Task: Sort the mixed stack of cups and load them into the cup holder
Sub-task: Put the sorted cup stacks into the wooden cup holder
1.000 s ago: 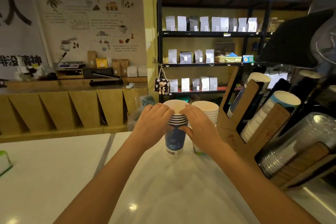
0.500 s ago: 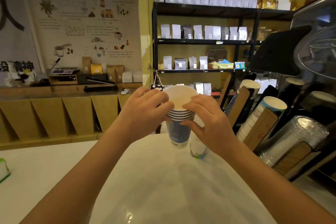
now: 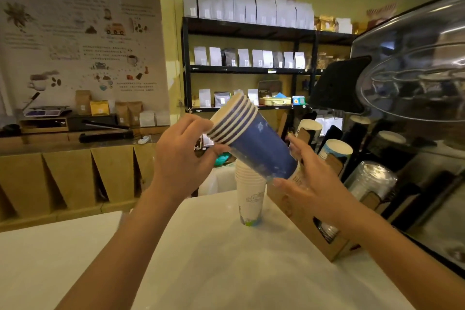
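Hands: left hand (image 3: 181,158) grips blue cup stack (image 3: 254,143) at rims, tilted; right hand (image 3: 309,184) spread under base, above bench (image 3: 226,259).

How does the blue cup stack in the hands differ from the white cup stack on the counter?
The blue cup stack is lifted off the counter and tilted, rims toward the left hand; the white cup stack stands upright on the white counter. The blue stack is gripped at its rim end by the left hand and supported at its base by the right hand; nothing holds the white one. Both are nested paper cups.
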